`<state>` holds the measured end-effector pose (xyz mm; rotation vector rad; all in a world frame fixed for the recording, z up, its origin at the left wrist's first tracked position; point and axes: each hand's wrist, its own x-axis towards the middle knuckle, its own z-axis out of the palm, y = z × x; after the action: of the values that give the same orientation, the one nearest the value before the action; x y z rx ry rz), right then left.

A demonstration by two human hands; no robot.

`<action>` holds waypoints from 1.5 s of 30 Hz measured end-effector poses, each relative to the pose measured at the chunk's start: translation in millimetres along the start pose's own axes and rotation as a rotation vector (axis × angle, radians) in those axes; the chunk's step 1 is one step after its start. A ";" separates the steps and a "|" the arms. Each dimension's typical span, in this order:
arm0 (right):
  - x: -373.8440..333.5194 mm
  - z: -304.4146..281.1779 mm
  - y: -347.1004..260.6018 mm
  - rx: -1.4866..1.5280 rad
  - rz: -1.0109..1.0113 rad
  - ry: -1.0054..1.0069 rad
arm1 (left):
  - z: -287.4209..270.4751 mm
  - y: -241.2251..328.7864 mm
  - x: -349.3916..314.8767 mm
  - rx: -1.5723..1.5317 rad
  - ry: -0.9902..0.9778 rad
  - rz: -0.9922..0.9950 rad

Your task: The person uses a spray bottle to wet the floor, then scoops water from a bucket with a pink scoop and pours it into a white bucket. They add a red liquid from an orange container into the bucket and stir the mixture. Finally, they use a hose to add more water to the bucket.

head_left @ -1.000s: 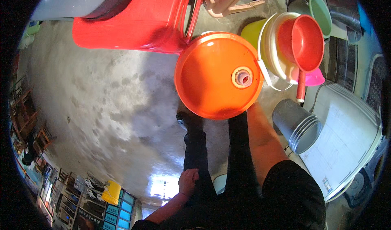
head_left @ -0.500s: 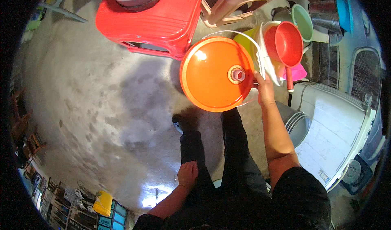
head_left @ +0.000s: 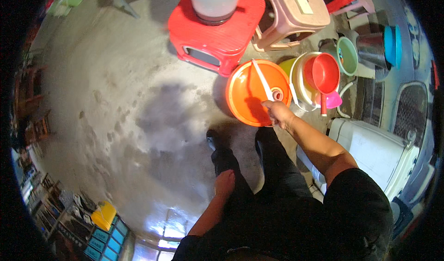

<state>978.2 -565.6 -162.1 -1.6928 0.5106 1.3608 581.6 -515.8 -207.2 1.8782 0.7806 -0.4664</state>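
Head view: our right hand [head_left: 279, 113] grasps the white plastic handle [head_left: 262, 80] over the round orange plastic lid [head_left: 241, 91]; closure of our left hand [head_left: 225, 182] is indeterminable.

The red stool [head_left: 199, 32] stands on a grey floor [head_left: 92, 85], patchy and marked with dark spots to its left. Right of it is a tan stool [head_left: 300, 9]. A grey leg [head_left: 121, 1] slants down at its upper left. Below it spreads a broad shadow [head_left: 169, 113]; farther below, bright glare [head_left: 164, 220] lies on the floor. Well to its lower left are blue panes [head_left: 111, 243] and, higher, brown wooden furniture [head_left: 39, 128], blurred.
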 end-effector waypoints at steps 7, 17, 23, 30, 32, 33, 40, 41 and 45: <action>-99.7 -2.9 -51.0 -0.266 0.122 -0.035 | 26.8 -33.9 29.8 -0.311 0.267 -0.405; -345.5 -24.0 -149.7 -0.533 0.148 -0.041 | 1.2 41.0 172.5 -1.628 -0.100 -0.359; -394.6 -43.1 -139.4 -0.784 -0.227 -0.173 | 1.5 63.2 157.7 -1.924 -0.204 -0.242; -372.6 -82.7 -128.1 -0.837 -0.483 -0.198 | -17.6 77.7 146.9 -1.535 0.011 -0.496; -364.9 -95.9 -123.4 -0.825 -0.516 -0.184 | -23.7 88.0 146.1 -1.552 0.087 -0.555; -360.5 -102.0 -121.6 -0.809 -0.558 -0.183 | -25.9 93.2 146.3 -1.539 0.119 -0.580; -331.1 -134.8 -109.3 -0.781 -0.614 -0.141 | -38.2 119.1 131.6 -1.327 0.118 -0.730; -327.5 -138.6 -108.1 -0.766 -0.645 -0.140 | -41.9 122.2 127.3 -1.290 0.113 -0.714; -317.3 -152.6 -100.9 -0.610 -0.633 -0.117 | -50.7 138.5 107.6 -1.265 0.183 -0.772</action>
<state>1041.4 -701.9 172.0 -1.9888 -0.5365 1.1762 754.0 -476.0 -162.2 0.4061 1.4649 -0.1495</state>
